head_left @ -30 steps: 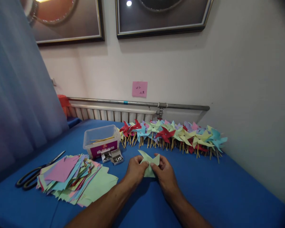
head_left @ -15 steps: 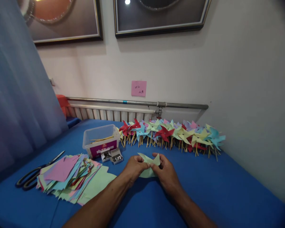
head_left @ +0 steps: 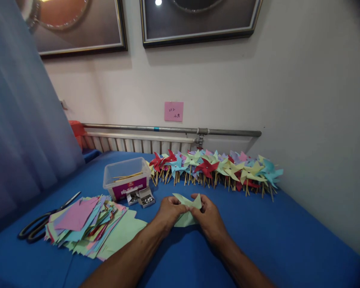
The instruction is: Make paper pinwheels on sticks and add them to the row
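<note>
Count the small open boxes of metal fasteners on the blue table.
2. The left box sits in front of the clear plastic tub; the right box is beside it, nearer the left hand. More could be hidden behind the tub.

Paper (head_left: 186, 220) lt grn; tblcloth (head_left: 267, 236) plain blu.

So the pink note (head_left: 174, 111) up on the wall (head_left: 216, 88) has handwriting on it: top line looks like 252, then two Chinese characters below. First one's 小 I think, second is too scrawly to make out. The purple label (head_left: 129, 189) on the clear plastic tub (head_left: 126, 167) has white characters too, but they're too blurry to read.
</note>
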`<act>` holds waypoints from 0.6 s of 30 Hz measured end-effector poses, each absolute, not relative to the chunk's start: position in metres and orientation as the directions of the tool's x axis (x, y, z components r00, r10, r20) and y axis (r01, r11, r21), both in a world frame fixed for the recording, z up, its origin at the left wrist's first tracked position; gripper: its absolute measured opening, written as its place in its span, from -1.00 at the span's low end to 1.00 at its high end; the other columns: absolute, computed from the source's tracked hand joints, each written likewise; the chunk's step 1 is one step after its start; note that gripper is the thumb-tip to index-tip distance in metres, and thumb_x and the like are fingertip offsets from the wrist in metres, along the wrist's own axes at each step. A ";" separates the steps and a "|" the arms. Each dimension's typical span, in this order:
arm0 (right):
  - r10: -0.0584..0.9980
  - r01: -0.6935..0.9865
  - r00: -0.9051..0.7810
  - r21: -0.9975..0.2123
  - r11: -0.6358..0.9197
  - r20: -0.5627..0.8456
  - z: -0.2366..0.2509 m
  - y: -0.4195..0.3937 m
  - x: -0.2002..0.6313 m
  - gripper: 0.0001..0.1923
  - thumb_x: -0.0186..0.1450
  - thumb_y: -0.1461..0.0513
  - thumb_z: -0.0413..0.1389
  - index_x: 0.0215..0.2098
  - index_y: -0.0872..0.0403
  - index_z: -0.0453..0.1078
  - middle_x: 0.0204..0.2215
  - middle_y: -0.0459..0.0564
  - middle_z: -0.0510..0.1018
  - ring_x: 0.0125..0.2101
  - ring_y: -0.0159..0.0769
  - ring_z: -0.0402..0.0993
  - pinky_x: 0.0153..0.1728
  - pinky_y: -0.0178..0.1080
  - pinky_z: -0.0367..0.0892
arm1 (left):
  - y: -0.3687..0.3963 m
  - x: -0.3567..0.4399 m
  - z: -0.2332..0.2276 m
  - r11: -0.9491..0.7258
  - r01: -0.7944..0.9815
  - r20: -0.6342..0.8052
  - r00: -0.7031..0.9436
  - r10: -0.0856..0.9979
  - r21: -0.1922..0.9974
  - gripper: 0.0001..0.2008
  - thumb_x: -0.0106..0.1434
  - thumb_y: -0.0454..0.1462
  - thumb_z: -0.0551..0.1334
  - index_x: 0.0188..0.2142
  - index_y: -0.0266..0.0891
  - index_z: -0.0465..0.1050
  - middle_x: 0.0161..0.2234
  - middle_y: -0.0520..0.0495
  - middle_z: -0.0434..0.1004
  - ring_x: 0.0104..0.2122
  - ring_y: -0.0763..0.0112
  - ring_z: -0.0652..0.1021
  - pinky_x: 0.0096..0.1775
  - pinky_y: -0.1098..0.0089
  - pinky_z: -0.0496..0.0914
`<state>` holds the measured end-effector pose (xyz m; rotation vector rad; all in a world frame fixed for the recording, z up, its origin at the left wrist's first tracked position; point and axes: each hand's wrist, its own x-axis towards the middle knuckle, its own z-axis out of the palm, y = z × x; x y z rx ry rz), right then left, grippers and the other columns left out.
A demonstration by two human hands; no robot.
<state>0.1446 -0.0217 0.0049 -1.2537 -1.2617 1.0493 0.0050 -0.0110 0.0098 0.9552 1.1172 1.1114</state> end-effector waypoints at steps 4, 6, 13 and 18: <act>0.988 0.073 0.058 -0.988 0.139 0.143 0.002 -0.023 0.144 -0.50 0.09 0.11 0.20 0.00 0.09 0.38 -0.31 0.03 0.63 -0.32 -0.12 0.58 -0.29 -0.14 0.47 | -0.012 0.007 0.008 0.199 -0.233 -0.194 0.043 0.980 0.952 -0.80 -0.21 -0.30 0.41 -0.60 -0.28 0.42 -0.66 0.00 0.44 -0.65 0.46 0.38 -0.53 0.41 0.23; 0.970 0.112 0.062 -0.968 0.225 0.233 0.000 -0.026 0.145 -0.49 0.18 0.12 0.17 0.09 0.06 0.34 -0.17 0.09 0.63 -0.19 -0.10 0.59 -0.15 -0.08 0.49 | -0.010 0.006 0.007 0.194 -0.321 -0.203 0.005 0.979 0.927 -0.80 -0.20 -0.30 0.40 -0.59 -0.26 0.38 -0.66 0.01 0.43 -0.65 0.45 0.39 -0.53 0.41 0.26; 0.657 0.653 -0.213 -0.395 0.647 0.723 -0.009 -0.035 0.149 -0.54 0.29 0.33 0.08 0.16 -0.03 0.32 0.22 0.18 0.37 0.22 0.01 0.32 0.17 0.16 0.32 | -0.005 -0.002 0.009 0.104 -0.587 -0.195 -0.094 0.976 0.803 -0.73 -0.18 -0.33 0.41 -0.58 -0.24 0.30 -0.64 0.07 0.40 -0.62 0.48 0.43 -0.46 0.43 0.33; 0.516 0.745 -0.347 -0.104 0.658 0.783 -0.008 -0.036 0.141 -0.58 0.29 0.42 0.08 0.08 0.00 0.35 0.28 0.22 0.26 0.28 0.05 0.21 0.17 0.19 0.29 | -0.007 0.000 0.012 0.120 -0.639 -0.211 -0.068 0.975 0.760 -0.75 -0.18 -0.36 0.40 -0.59 -0.25 0.31 -0.66 0.09 0.38 -0.62 0.49 0.42 -0.47 0.44 0.30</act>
